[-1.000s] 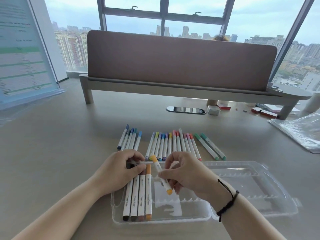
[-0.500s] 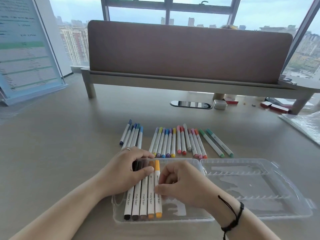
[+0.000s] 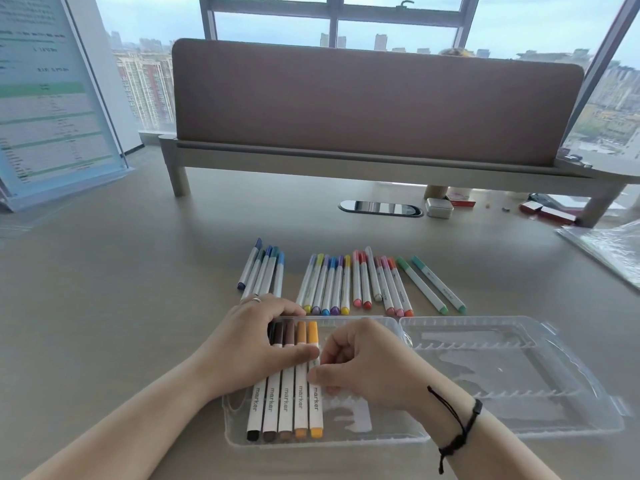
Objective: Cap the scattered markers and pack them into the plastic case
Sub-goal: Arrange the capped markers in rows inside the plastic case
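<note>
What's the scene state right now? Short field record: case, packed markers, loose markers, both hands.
case: clear plastic case lying open on the table, lid half folded out to its right
packed markers: five in a row at the case's left end, black, two browns, orange, yellow
loose markers: capped, lying on the table behind the case in groups, blues, mixed colours, pinks and reds, two greens
left hand: rests across the packed row, thumb over the barrels
right hand: fingers curled, fingertips on the yellow marker
</note>
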`<state>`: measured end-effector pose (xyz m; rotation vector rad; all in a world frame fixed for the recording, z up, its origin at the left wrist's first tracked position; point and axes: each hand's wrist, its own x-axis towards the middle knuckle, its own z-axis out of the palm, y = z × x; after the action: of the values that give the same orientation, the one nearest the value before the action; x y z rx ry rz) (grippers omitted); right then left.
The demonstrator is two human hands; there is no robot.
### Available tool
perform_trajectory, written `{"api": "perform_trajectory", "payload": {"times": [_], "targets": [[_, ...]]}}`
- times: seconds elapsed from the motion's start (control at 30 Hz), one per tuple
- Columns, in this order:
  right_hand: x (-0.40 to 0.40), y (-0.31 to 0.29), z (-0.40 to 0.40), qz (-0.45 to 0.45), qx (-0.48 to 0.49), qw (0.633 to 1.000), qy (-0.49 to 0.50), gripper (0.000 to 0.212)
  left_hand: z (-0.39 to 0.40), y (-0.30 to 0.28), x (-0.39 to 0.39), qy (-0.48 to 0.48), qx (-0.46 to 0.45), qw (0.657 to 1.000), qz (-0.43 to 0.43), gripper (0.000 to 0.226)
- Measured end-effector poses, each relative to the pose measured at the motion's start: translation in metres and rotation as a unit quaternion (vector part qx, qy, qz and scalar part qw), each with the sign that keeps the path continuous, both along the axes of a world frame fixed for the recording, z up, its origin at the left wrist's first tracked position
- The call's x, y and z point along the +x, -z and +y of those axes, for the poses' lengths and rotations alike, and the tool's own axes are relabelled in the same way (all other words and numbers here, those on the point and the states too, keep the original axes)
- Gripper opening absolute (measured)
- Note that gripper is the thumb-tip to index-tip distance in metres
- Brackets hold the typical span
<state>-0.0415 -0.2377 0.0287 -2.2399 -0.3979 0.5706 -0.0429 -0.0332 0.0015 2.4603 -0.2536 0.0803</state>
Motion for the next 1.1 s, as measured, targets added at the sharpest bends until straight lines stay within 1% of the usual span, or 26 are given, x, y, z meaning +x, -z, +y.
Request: {"api": "perform_trajectory", "payload": {"times": [0.1,0.27,0.43,0.5,0.57,0.6,0.67,0.73,0.8,0.9,0.93,1.0,1.1], "targets": [[0.001,-0.003,0.001,0.012,-0.006,1.000,-0.008,0.019,0.000,0.000,0.000,-0.002,-0.001,1.000,0.001,0.052],[0.000,-0.001,0.000,0.003,-0.010,1.000,-0.001,0.021,0.000,-0.001,0.000,-0.002,0.004,1.000,0.007,0.054],[0.001,-0.002,0.000,0.012,-0.010,1.000,-0.009,0.022,0.003,-0.001,0.001,0.003,0.013,1.000,0.008,0.053],[0.003,-0.005,-0.002,0.034,-0.020,0.999,-0.028,0.023,0.008,-0.002,0.004,-0.010,0.004,1.000,0.005,0.044],[0.008,-0.013,-0.004,0.045,-0.038,0.997,-0.045,0.025,0.013,-0.004,0.006,-0.031,-0.019,0.999,0.001,0.028],[0.013,-0.017,-0.005,0.031,-0.046,0.998,-0.040,0.025,0.015,-0.004,0.007,-0.039,-0.031,0.999,-0.003,0.020],[0.030,-0.024,-0.006,-0.020,-0.045,0.999,0.007,0.022,0.015,-0.004,0.008,-0.048,-0.043,0.998,-0.008,0.011],[0.054,-0.025,-0.005,-0.077,-0.035,0.993,0.078,0.022,0.014,-0.003,0.009,-0.049,-0.039,0.998,-0.008,0.006],[0.082,-0.023,-0.002,-0.122,-0.072,0.981,0.130,0.022,0.013,-0.001,0.009,-0.050,-0.032,0.998,-0.015,0.005],[0.108,-0.017,0.009,-0.141,-0.164,0.966,0.138,0.012,0.014,-0.001,0.009,-0.047,-0.037,0.998,-0.016,0.004],[0.111,-0.016,0.013,-0.150,-0.184,0.962,0.134,0.015,0.014,0.000,0.009,-0.043,-0.035,0.998,-0.015,0.003],[0.116,-0.015,0.019,-0.168,-0.202,0.956,0.130,0.020,0.015,0.001,0.009,-0.036,-0.027,0.999,-0.014,0.003],[0.118,-0.019,0.025,-0.168,-0.226,0.952,0.117,0.019,0.017,0.004,0.011,-0.034,-0.020,0.999,-0.017,0.004]]}}
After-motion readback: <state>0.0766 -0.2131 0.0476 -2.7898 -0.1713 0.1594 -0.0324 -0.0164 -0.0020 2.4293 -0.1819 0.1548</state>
